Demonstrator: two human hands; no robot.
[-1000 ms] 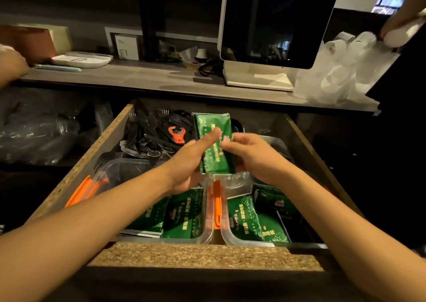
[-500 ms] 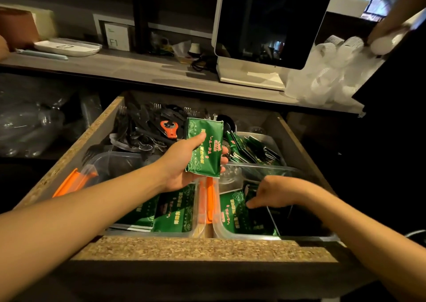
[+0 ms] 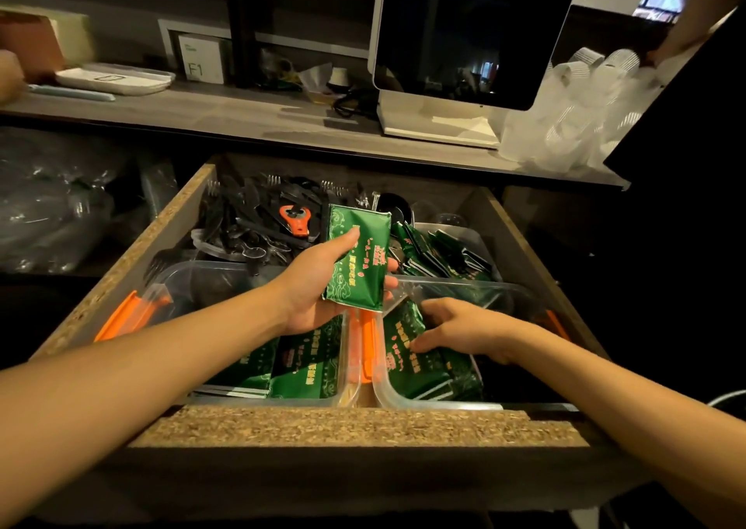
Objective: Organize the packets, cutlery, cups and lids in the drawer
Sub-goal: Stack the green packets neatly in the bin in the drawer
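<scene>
- Rough chipboard forms the drawer's (image 3: pixel 355 427) front edge across the lower frame, speckled and crumbly in texture.
- Just behind it sit two clear plastic tubs with orange clips: the left tub (image 3: pixel 347 383) and the right tub (image 3: pixel 387 391), both holding flat, glossy green packets printed with red and gold.
- The right hand (image 3: pixel 464 328), at centre right, reaches down into the right tub; its fingers curl onto a green packet in the tub (image 3: pixel 403 351), touching it.
- The left hand (image 3: pixel 315 286), at frame centre, holds a held packet (image 3: pixel 357 260) upright above the tubs, thumb across its front face, fingers behind.
- Further back, at upper centre of the drawer, lies a tangle of black plastic cutlery (image 3: pixel 242 222) with an orange tool (image 3: pixel 296 222) on it; loose dark green packets (image 3: pixel 440 252) pile to its right.
- Beyond, a grey counter (image 3: pixel 226 113) carries a dark screen (image 3: pixel 464 32) and translucent bagged cups (image 3: pixel 573 104).
</scene>
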